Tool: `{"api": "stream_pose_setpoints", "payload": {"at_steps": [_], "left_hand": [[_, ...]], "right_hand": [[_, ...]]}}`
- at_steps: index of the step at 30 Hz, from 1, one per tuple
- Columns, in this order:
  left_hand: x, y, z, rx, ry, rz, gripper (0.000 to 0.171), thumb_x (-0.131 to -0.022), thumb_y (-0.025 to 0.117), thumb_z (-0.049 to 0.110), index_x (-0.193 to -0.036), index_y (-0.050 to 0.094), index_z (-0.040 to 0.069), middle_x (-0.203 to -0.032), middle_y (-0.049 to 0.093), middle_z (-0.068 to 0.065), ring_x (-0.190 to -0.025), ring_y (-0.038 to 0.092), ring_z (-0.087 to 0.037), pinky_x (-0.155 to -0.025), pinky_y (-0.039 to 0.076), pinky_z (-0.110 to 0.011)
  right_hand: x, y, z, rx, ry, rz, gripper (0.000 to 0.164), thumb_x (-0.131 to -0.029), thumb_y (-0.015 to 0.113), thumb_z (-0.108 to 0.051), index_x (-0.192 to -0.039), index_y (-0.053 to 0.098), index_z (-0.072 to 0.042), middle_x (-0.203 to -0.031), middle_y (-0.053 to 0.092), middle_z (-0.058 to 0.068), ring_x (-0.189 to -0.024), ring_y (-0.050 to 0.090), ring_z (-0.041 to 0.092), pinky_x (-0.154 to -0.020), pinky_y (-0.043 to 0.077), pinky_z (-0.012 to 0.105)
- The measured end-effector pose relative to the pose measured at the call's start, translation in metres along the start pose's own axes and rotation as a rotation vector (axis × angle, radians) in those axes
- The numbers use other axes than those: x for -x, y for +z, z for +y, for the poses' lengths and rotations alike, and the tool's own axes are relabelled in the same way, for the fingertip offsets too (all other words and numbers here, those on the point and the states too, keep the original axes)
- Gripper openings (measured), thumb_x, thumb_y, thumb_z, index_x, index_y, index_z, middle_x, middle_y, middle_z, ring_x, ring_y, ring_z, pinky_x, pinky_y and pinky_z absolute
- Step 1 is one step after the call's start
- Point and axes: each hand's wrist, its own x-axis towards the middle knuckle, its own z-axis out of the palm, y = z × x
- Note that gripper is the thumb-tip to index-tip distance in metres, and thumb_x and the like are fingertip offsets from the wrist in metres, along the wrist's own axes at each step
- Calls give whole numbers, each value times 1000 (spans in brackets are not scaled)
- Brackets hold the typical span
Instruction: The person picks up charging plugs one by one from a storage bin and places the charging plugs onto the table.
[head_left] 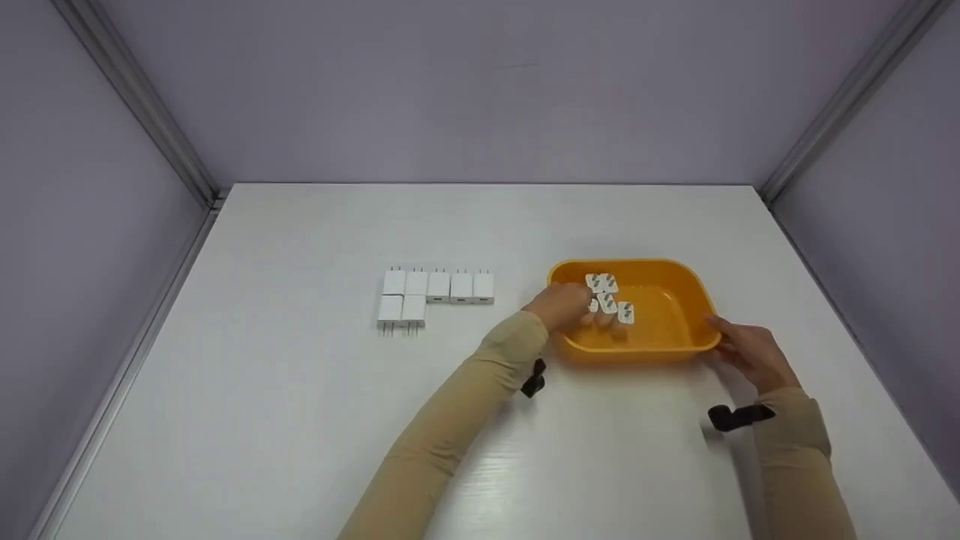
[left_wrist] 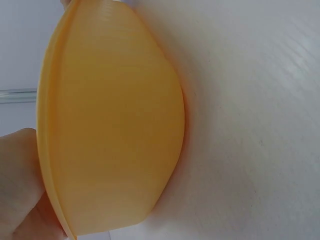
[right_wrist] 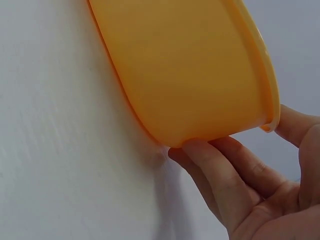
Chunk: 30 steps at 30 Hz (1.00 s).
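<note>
A yellow-orange plastic tray (head_left: 679, 315) is on the white table, with several white plug chargers (head_left: 625, 313) in its left half. My left hand (head_left: 559, 306) reaches over the tray's left rim, its fingertips right at a partly covered charger. Whether they pinch it I cannot tell. In the left wrist view the tray's outer wall (left_wrist: 115, 115) hides most of that hand. My right hand (head_left: 750, 352) grips the tray's right end. The right wrist view has its thumb (right_wrist: 295, 122) at the rim and its fingers (right_wrist: 215, 170) under the wall.
Left of the tray, several white chargers (head_left: 439, 285) stand side by side in two rows on the table (head_left: 300, 420), metal prongs pointing outward. The back row is longer than the front one. Grey-lilac panels (head_left: 480, 97) enclose the table's back and sides.
</note>
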Motion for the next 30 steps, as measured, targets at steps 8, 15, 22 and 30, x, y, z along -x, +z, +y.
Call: {"api": "stream_pose_setpoints", "payload": {"at_steps": [8,15,22,30], "left_hand": [[0,3,0,-18,56,36,22,-98,52,12,-113,67,6,-110,71,-6,-96,67,-18,-90,56,-27],[3,3,1,-22,66,51,23,-98,52,12,-114,67,5,-112,71,-7,-100,67,-19,-93,55,-28],[9,-2,1,-26,64,70,24,-99,52,16,-115,66,5,-113,70,-6,-97,67,-17,-92,55,-24],[16,-4,-3,48,59,85,25,-99,49,13,-120,60,3,-114,67,-8,-96,66,-17,-91,56,-24]], "right_hand": [[0,0,-1,-24,22,-3,69,-87,65,-48,-135,47,-1,-88,67,-16,-81,64,-1,-80,55,14],[1,1,-1,-66,6,-26,63,-89,64,-44,-134,49,-2,-89,68,-15,-84,65,0,-82,55,15],[0,3,-2,-5,29,-2,79,-87,64,-51,-140,40,2,-88,66,-16,-82,64,0,-81,54,13],[-1,1,-1,15,8,-16,80,-88,63,-50,-143,38,2,-93,65,-17,-86,64,-2,-83,54,13]]}}
